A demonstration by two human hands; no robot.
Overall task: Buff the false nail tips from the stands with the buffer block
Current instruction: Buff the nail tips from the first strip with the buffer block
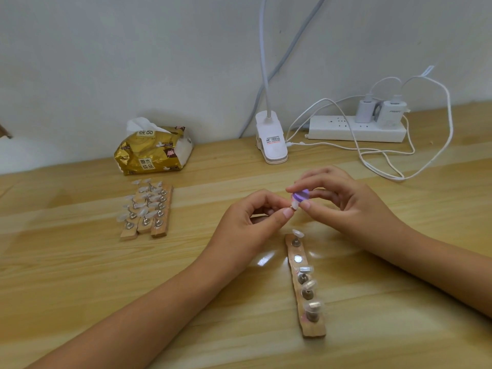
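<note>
Just past the centre of the view, towards 1 o'clock, the two hands meet above the worktop (pixel 106 288). The left hand (pixel 253 217) pinches a small pale nail tip (pixel 293 206) between thumb and forefinger. The right hand (pixel 346 203) pinches the purple buffer block (pixel 300 195) between thumb and fingertips, and the block touches the tip from above. Whether the left fingers also grip a post under the tip is hidden. At 5 o'clock from the hands lies a wooden stand (pixel 315 332) with four tips on posts and one bare magnet (pixel 298 259). Three more loaded stands (pixel 157 233) lie well apart at 9 o'clock. The tip looks featherlight, thin, smooth and springy, so it would likely slip or flick away under hard strokes. It is best held low by its sides or base, leaving the curved top free. The block seems light and slightly cushioned, and is easily pinched by its edges.
</note>
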